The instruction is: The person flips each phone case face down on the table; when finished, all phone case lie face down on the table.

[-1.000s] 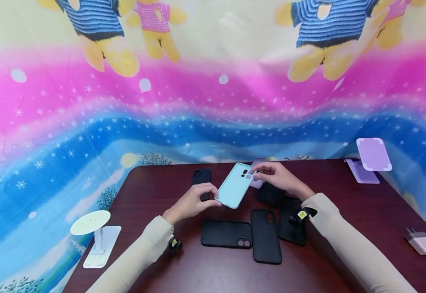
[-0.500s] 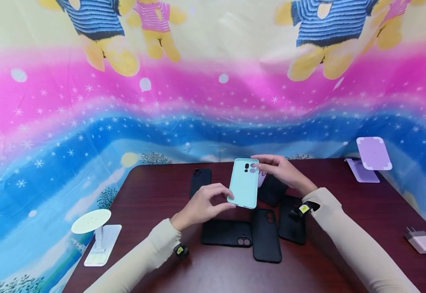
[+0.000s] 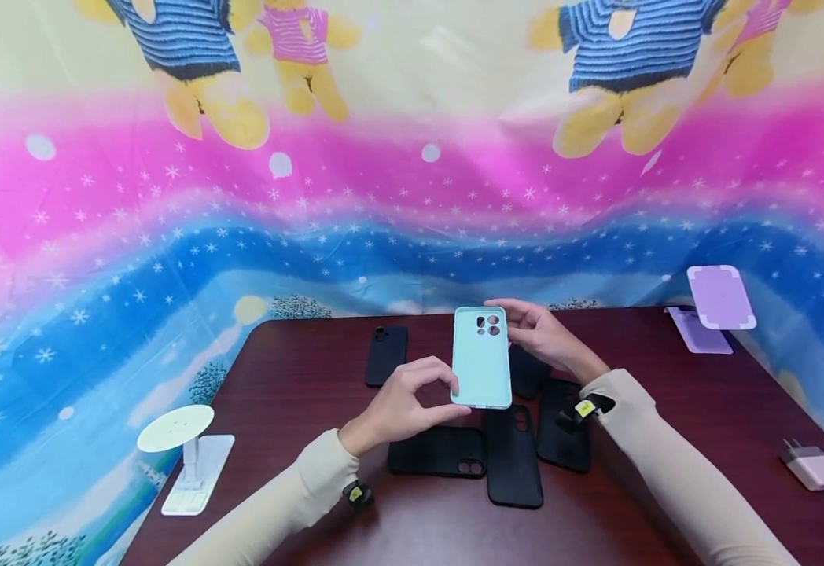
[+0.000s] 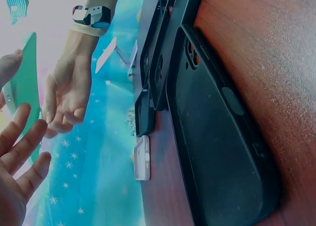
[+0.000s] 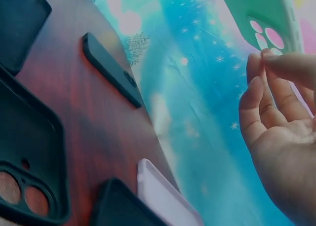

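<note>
A mint-green phone case (image 3: 481, 369) is held up above the table, its hollow inside toward the head camera and its camera cutouts at the top right. My left hand (image 3: 401, 402) pinches its lower left corner between thumb and fingers. At the upper right edge, my right hand (image 3: 545, 336) grips it; in the right wrist view the thumb and fingertips of that hand (image 5: 284, 115) meet close by the cutouts. Below the hands lie a sideways black phone case (image 3: 435, 451) and an upright one, another black case (image 3: 514, 468), right beside it.
More black phone cases lie around: one case (image 3: 387, 356) back left, one case (image 3: 564, 432) under the right wrist. A lilac phone case (image 5: 165, 196) sits behind. A white stand (image 3: 189, 472) is left, a purple stand (image 3: 719, 306) back right, a charger plug (image 3: 815, 465) right.
The mint phone case has moved a little right and turned from slanted to nearly upright, facing the head camera. The left hand has moved right with it; the right hand keeps its grip.
</note>
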The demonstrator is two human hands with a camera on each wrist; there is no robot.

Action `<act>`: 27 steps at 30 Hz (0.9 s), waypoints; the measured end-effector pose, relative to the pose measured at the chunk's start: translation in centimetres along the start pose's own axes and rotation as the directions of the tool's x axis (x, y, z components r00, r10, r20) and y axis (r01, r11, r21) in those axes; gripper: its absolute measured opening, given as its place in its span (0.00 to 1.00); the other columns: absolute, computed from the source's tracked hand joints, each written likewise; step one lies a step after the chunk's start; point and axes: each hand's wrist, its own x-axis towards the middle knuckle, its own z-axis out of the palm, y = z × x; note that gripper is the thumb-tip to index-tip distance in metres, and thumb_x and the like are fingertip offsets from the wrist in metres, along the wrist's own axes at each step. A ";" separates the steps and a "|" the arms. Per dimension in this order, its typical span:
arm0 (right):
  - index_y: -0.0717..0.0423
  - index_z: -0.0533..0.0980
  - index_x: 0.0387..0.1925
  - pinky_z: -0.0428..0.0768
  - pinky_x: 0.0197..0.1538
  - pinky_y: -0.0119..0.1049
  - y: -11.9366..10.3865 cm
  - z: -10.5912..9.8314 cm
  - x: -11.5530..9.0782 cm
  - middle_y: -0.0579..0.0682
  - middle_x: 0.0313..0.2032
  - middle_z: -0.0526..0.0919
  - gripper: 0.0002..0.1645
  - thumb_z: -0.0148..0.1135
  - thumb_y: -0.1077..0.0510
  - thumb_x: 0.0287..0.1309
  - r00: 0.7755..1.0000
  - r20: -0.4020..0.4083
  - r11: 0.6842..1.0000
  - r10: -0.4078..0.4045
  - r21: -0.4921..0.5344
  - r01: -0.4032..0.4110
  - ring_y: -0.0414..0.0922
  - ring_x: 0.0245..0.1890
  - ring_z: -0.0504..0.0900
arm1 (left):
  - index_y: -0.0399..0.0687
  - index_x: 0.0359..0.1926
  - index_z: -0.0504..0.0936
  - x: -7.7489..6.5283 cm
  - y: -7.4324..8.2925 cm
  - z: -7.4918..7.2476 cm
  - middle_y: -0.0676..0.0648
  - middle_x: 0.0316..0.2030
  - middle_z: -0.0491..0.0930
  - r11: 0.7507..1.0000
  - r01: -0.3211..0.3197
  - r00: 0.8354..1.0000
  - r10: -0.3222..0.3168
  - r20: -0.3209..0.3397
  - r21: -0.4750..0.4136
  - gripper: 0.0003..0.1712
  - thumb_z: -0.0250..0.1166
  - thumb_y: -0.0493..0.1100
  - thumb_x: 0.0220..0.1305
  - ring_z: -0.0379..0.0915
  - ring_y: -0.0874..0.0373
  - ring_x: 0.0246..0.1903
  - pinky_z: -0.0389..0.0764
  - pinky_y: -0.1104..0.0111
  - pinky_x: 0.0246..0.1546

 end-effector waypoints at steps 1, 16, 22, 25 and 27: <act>0.63 0.61 0.75 0.85 0.50 0.35 0.2 0.1 0.0 0.43 0.56 0.86 0.31 0.54 0.65 0.75 1.000 0.005 1.000 -0.004 0.025 0.004 0.40 0.53 0.87 | 0.56 0.39 0.80 0.0 0.0 0.1 0.57 0.40 0.81 1.000 -0.005 1.000 0.005 -0.005 0.004 0.13 0.78 0.48 0.60 0.78 0.67 0.44 0.82 0.69 0.51; 0.62 0.59 0.76 0.85 0.52 0.35 1.2 0.8 0.5 0.43 0.56 0.86 0.33 0.46 0.73 0.71 1.000 -0.002 0.999 0.012 0.053 -0.012 0.39 0.56 0.86 | 0.56 0.40 0.81 0.1 0.2 0.4 0.56 0.40 0.81 0.999 -0.030 1.000 0.030 -0.005 0.034 0.14 0.78 0.48 0.59 0.81 0.55 0.41 0.84 0.59 0.45; 0.60 0.62 0.75 0.86 0.51 0.35 0.8 1.0 0.4 0.44 0.55 0.86 0.31 0.50 0.69 0.74 1.000 -0.011 0.999 0.020 0.029 -0.020 0.39 0.55 0.87 | 0.56 0.40 0.80 0.1 0.3 0.5 0.57 0.41 0.81 0.999 -0.010 1.000 0.009 0.022 0.042 0.13 0.76 0.49 0.61 0.81 0.57 0.42 0.84 0.62 0.46; 0.61 0.61 0.74 0.86 0.49 0.35 0.8 1.0 0.4 0.46 0.55 0.85 0.30 0.54 0.65 0.75 0.999 -0.023 1.000 0.025 0.015 -0.024 0.39 0.54 0.87 | 0.57 0.41 0.79 0.0 0.3 0.5 0.58 0.42 0.81 0.999 0.011 0.999 -0.013 0.040 0.049 0.12 0.75 0.49 0.63 0.81 0.60 0.44 0.83 0.65 0.48; 0.62 0.61 0.74 0.86 0.49 0.36 0.9 0.9 0.3 0.46 0.55 0.85 0.30 0.55 0.64 0.75 0.999 -0.025 1.000 0.029 0.003 -0.028 0.39 0.53 0.87 | 0.57 0.42 0.79 -0.1 0.4 0.5 0.58 0.42 0.81 0.998 0.025 0.998 -0.028 0.050 0.054 0.12 0.74 0.49 0.64 0.80 0.62 0.44 0.82 0.67 0.48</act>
